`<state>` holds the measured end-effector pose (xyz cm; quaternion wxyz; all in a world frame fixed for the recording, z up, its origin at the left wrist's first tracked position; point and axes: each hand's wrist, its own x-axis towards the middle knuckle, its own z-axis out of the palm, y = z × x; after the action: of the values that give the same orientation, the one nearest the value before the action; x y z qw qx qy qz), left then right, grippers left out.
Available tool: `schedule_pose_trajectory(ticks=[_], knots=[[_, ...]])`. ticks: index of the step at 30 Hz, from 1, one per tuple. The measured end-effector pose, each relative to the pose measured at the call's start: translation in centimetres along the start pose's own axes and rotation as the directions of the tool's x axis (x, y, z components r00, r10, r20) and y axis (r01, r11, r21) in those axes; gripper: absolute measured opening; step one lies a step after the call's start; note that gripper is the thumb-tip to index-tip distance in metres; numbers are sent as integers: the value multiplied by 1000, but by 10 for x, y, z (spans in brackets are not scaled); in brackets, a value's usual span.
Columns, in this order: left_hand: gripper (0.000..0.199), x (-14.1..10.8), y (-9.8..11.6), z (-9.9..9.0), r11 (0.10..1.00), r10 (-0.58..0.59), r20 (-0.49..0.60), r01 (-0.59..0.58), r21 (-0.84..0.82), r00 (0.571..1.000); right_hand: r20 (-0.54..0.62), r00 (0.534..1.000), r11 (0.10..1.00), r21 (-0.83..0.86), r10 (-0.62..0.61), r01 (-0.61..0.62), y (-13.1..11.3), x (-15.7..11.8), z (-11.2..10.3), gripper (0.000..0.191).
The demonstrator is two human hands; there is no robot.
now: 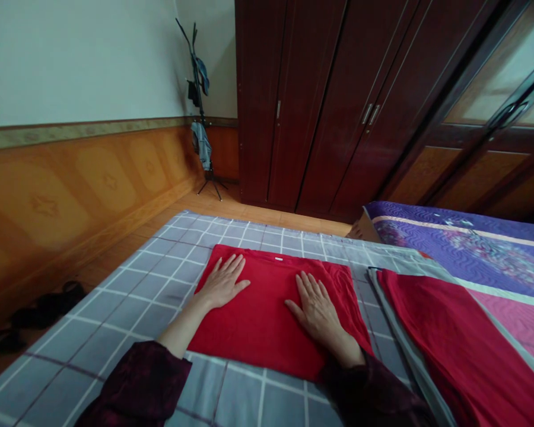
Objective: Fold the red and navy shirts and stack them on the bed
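On the folded red garment, directly beneath both palms: the left hand (222,281) and the right hand (317,313) lie flat and palm-down, fingers spread, neither pinching nor gripping the cloth. The hands sit apart, the left near the garment's left edge and the right nearer its right edge. The folded red garment (258,335) lies squarely under and between them, with a small white tag (278,258) just ahead of the fingertips at its far edge. Dark maroon sleeves (137,385) cover both forearms near the wrists' far end, close to the near edge of the fold. The garment rests on a grey checked bedsheet (102,350). Just beyond the right hand lies a long red cloth (454,338) on a grey fabric strip, and farther right and ahead is a purple quilted bedspread (471,249). Well ahead of the hands stands a dark wooden wardrobe (320,101), with a coat rack (200,101) hung with clothes beside it. Dark sandals (35,314) sit on the floor, well left of the left hand.
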<state>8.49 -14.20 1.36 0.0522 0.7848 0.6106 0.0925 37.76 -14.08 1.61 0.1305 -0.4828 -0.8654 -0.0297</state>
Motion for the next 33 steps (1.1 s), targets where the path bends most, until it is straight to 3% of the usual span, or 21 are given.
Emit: schedule_pose_trajectory(ticks=[4,7,9,12,15,19,23,26,31,33], knots=[[65,-5,-23,-11,978,-207,-76,209,14,975,-66,985,983,-84,159,-164,22,-5,7,72],[61,-1,-11,-14,999,-42,-142,46,26,989,-47,992,989,-81,116,-120,15,3,5,69],[58,3,-1,-13,997,71,-94,-69,24,993,0,999,998,-55,40,-40,8,10,3,65],[56,8,4,-9,999,7,-47,-5,32,999,64,995,995,-70,74,-70,6,20,0,64],[56,7,5,-6,999,-27,-103,31,45,994,78,985,985,-95,154,-146,3,26,-6,65],[54,4,15,-3,992,119,-70,-117,39,990,104,994,1000,-14,23,-21,-24,41,-9,59],[53,3,23,-3,992,107,-24,-105,70,994,136,988,997,33,-78,74,-44,59,2,63],[55,3,21,-3,992,89,-21,-86,91,996,129,992,1000,-8,-2,3,-27,63,11,71],[57,3,17,0,991,92,-36,-88,103,995,100,973,971,-146,207,-191,27,57,12,73],[58,4,16,2,991,88,-34,-84,102,996,77,959,949,-186,273,-255,32,56,10,73]])
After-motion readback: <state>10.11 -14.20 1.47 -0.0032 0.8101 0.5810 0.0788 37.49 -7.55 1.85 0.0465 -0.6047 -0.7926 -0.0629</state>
